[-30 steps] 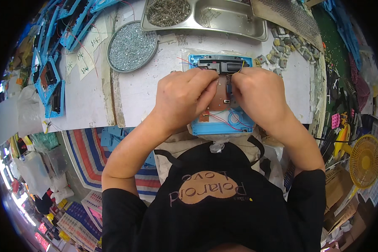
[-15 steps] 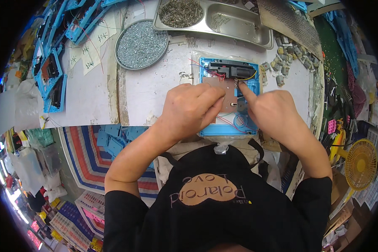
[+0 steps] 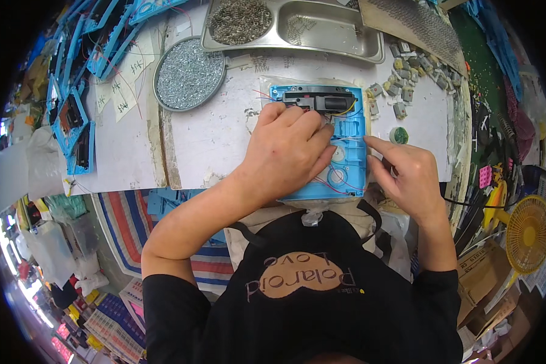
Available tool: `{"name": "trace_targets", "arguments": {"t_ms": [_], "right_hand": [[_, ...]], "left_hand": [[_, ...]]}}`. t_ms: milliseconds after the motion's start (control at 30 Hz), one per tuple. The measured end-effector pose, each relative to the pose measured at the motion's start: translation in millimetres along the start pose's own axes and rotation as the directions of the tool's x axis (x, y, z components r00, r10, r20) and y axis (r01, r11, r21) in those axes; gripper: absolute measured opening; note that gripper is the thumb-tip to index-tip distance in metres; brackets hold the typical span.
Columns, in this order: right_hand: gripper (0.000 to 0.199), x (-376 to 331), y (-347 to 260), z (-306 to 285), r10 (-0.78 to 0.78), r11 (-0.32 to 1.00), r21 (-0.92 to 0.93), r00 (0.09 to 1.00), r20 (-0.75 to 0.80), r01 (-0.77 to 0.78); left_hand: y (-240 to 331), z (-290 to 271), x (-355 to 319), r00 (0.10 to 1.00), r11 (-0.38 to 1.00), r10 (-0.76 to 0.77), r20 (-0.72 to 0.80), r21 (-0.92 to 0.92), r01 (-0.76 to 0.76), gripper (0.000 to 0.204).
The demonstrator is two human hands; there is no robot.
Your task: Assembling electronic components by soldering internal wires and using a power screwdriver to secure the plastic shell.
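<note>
A blue plastic housing (image 3: 349,182) lies open side up on the white bench, with a black mechanism (image 3: 327,102) along its far edge. My left hand (image 3: 288,145) covers the housing's left half, fingers curled together and thumb bent inward. Whatever those fingers grip is hidden beneath them. Red wires (image 3: 330,184) run out near its underside. My right hand (image 3: 406,173) is at the housing's right edge, index fingertip touching the rim and thumb apart from it. A thin white strand (image 3: 348,139) crosses the housing toward that fingertip.
A round tray of small silvery parts (image 3: 189,74) and a steel compartment tray (image 3: 327,30) stand farther back. Small grey blocks (image 3: 407,94) and a green roll (image 3: 398,135) lie to the right. Blue housings (image 3: 73,127) pile up at the left. A yellow fan (image 3: 528,233) stands at the right.
My right hand has drawn back from inside the housing to its right edge. My left hand has shifted over the brown circuit board, which no longer shows. The green roll has come into sight.
</note>
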State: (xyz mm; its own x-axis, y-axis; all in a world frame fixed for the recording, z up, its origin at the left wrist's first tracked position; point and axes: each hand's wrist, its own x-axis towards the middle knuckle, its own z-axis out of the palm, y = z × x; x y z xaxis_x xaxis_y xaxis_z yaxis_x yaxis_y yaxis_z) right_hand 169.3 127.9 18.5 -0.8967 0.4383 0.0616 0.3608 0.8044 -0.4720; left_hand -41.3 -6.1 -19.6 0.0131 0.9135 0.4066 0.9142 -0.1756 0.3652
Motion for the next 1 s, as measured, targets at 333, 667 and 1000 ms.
{"name": "trace_targets", "arguments": {"t_ms": [333, 667, 1000], "right_hand": [[0.021, -1.3, 6.7, 3.0, -0.012, 0.994, 0.108, 0.998, -0.063, 0.019], [0.098, -71.7, -3.3, 24.0, 0.296, 0.829, 0.450, 0.943, 0.150, -0.332], [0.069, -52.8, -25.7, -22.9, -0.214, 0.596, 0.798, 0.939, 0.269, -0.092]], "left_hand": [[12.3, 3.8, -1.0, 0.997, 0.998, -0.055, 0.062, 0.000, 0.056, 0.029], [18.2, -8.3, -14.3, 0.995, 0.992, 0.018, 0.093, -0.128, -0.006, 0.046], [56.9, 0.4, -43.1, 0.962, 0.950, 0.229, 0.151, -0.248, -0.187, 0.035]]}}
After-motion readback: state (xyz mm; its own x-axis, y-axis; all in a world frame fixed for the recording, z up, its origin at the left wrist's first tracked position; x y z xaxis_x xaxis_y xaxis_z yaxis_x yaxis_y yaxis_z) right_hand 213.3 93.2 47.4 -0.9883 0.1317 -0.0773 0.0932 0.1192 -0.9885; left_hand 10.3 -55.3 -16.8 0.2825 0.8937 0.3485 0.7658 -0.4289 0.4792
